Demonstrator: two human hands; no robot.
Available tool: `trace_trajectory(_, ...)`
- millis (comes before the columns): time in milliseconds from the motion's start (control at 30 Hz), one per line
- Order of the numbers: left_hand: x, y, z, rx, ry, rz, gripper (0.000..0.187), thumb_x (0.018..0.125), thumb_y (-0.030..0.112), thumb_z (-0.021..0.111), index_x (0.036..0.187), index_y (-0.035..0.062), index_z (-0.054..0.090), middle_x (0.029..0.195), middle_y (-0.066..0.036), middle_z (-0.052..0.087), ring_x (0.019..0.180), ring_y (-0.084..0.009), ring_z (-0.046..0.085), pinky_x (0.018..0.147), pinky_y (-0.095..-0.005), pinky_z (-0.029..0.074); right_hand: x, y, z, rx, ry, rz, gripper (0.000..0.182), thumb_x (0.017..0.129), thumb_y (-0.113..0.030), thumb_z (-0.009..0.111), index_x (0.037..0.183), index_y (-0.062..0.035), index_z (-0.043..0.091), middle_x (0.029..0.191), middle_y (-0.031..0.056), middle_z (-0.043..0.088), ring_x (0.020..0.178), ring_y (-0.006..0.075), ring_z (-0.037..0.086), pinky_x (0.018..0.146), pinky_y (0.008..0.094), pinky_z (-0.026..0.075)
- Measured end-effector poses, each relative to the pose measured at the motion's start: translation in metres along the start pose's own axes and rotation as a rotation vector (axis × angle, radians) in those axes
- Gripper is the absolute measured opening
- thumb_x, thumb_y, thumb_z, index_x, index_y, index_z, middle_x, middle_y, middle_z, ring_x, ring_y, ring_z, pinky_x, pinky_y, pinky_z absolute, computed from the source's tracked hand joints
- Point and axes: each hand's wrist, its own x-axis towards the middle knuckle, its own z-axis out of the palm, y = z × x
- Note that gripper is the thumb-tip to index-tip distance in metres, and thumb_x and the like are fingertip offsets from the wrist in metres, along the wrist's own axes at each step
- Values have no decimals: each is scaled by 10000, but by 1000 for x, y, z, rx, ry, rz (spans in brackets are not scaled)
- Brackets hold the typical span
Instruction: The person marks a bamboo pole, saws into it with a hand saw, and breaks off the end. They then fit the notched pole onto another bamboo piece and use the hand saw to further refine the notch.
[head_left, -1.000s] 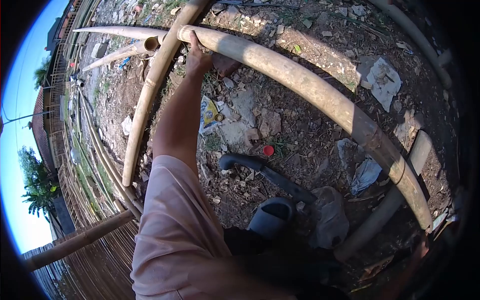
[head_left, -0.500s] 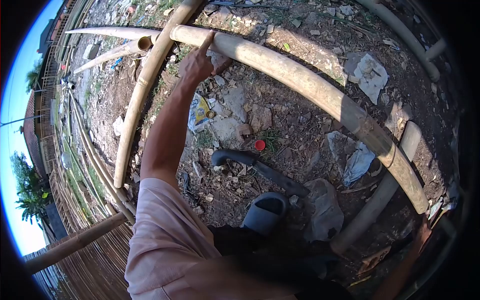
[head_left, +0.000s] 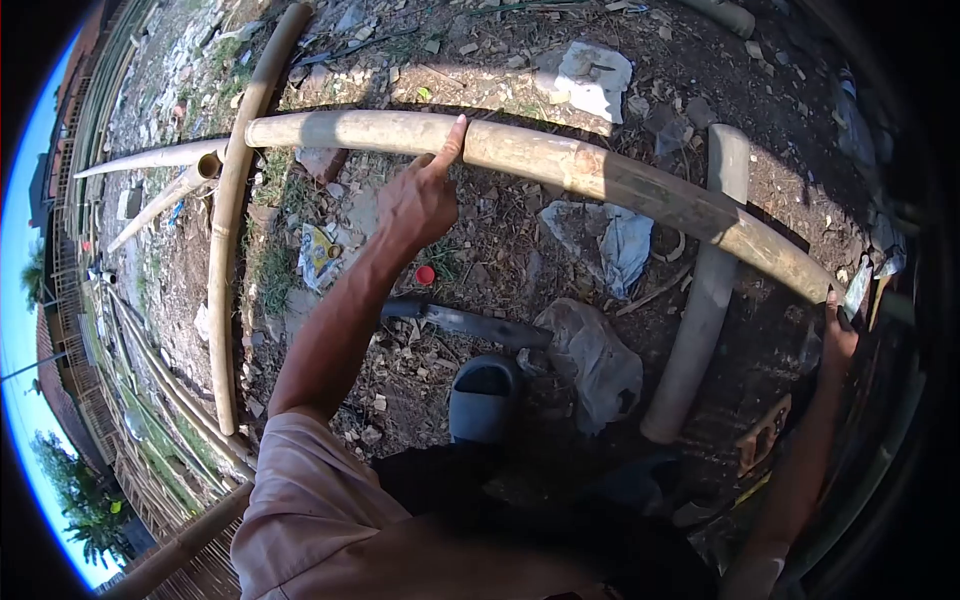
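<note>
A long bamboo pole (head_left: 520, 152) lies across the view, its left end against another bamboo pole (head_left: 222, 250) and its right part over a thick post (head_left: 700, 310). My left hand (head_left: 420, 200) is at the pole's near side, index finger stretched out and its tip on the bamboo, other fingers curled, holding nothing visible. At the pole's right end is my right hand (head_left: 840, 335), a finger against the end; the rest of its grip is partly hidden in shadow. On the ground below lies a dark tool with a curved handle, like a machete (head_left: 470, 322).
Wood chips cover the ground. A red cap (head_left: 425, 275), a yellow and blue wrapper (head_left: 320, 252), a clear plastic bag (head_left: 590, 360) and a white sheet (head_left: 595, 85) lie about. A grey sandal (head_left: 484, 405) is near the machete. More bamboo (head_left: 155, 205) lies at left.
My view has shifted to the right. My left index fingertip now rests farther right along the pole, away from its left end. My right hand is still at the right end.
</note>
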Motion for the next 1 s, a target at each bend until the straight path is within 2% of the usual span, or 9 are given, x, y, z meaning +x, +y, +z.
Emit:
trace_trajectory(67,-3,36,2,34,-28,86,882,885,84,598,1667,327,269,1030,-228,724,894,-424,726,764,-490,571,-4,-2,-2,186,-49,-109,700,906,-659,720,1146,-5,785,1124,178,781,1091,294,728,989,399,523)
trace_trajectory(100,-2,56,2,48,-138,47,868,891,91,591,1671,293,265,1067,-239,728,913,-429,727,768,-489,571,-9,1,11,213,86,-142,484,944,-539,750,1062,-75,815,905,100,781,847,178,692,822,352,532)
trace_trajectory(167,-5,86,15,19,-128,102,865,896,95,589,1674,271,254,1092,-257,725,930,-431,726,775,-490,571,-6,7,13,313,-56,-8,490,939,-514,767,1095,-51,803,953,114,785,875,184,698,846,357,530)
trace_trajectory(300,-12,138,32,7,-114,164,872,904,109,589,1683,174,203,1141,-302,716,947,-438,729,799,-488,574,-12,1,22,404,12,103,775,831,-603,831,1163,92,743,1153,260,753,1120,307,728,1007,390,521)
trace_trajectory(433,-12,155,43,60,-91,103,883,900,118,593,1681,122,182,1098,-290,728,942,-439,731,824,-498,573,-27,-34,-12,309,-96,183,785,794,-691,808,1178,-7,772,1115,236,767,1089,356,734,986,424,535)
trace_trajectory(533,-18,192,41,157,-103,170,891,888,112,604,1676,102,188,1053,-291,733,908,-440,733,809,-511,572,-31,-34,-14,383,-90,169,772,784,-700,812,1142,-15,786,1035,182,791,968,291,751,909,394,538)
trace_trajectory(700,-21,255,64,64,-168,323,879,906,158,624,1670,94,193,934,-297,730,833,-462,723,753,-526,564,-40,-38,-21,339,-100,280,917,744,-739,811,1227,37,732,1179,230,752,1126,374,717,994,449,531)
trace_trajectory(867,-18,332,91,119,-121,514,928,857,124,615,1680,108,186,647,-209,686,523,-352,674,520,-508,525,-40,-36,-39,375,-251,243,844,780,-676,807,1249,22,728,1163,255,747,1125,408,716,968,463,549)
trace_trajectory(1000,-11,394,112,149,-238,576,1001,837,147,641,1686,95,113,610,-182,674,491,-324,669,477,-482,523,-45,-22,-17,424,-130,161,651,833,-536,821,1207,-9,736,1089,284,744,1090,447,713,933,494,558)
